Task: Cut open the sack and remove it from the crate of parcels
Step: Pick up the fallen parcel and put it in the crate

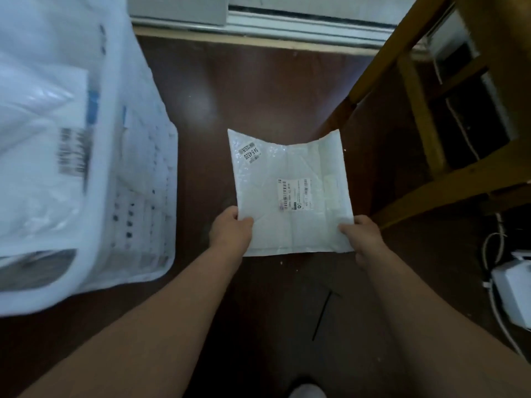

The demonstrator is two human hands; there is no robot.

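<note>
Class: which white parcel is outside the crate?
The flat mailer, held at its near corners by the left hand and right hand over the floor; the others lie in the white crate.

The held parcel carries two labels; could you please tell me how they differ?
The corner label sits tilted at the far left corner of the parcel; the middle label lies square to its edges. The corner label shows large bold digits; the middle label has fine print and small barcodes. Both are white with black print.
</note>
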